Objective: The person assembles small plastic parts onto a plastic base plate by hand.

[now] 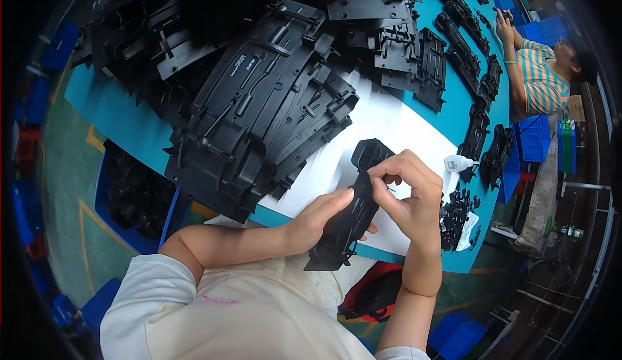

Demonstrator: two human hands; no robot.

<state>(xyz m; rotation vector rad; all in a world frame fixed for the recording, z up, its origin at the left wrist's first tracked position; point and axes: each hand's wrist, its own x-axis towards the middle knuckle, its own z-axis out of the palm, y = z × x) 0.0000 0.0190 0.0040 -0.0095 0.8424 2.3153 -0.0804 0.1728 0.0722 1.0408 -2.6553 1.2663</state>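
Observation:
A long black moulded plastic part is held at a slant in front of my body, over the near edge of the table. My left hand wraps around it from the left, thumb along its upper face and fingertips showing at its far side. Near the part's upper end, my right hand has thumb and forefinger pinched together against its right edge. Whatever lies between those fingertips is too small or hidden to make out. Beneath the hands lies a white sheet.
Stacked black plastic parts rise at the left and back of the turquoise table. At right are a small white bottle and a pile of small black pieces. A blue bin stands lower left. Another person works at far right.

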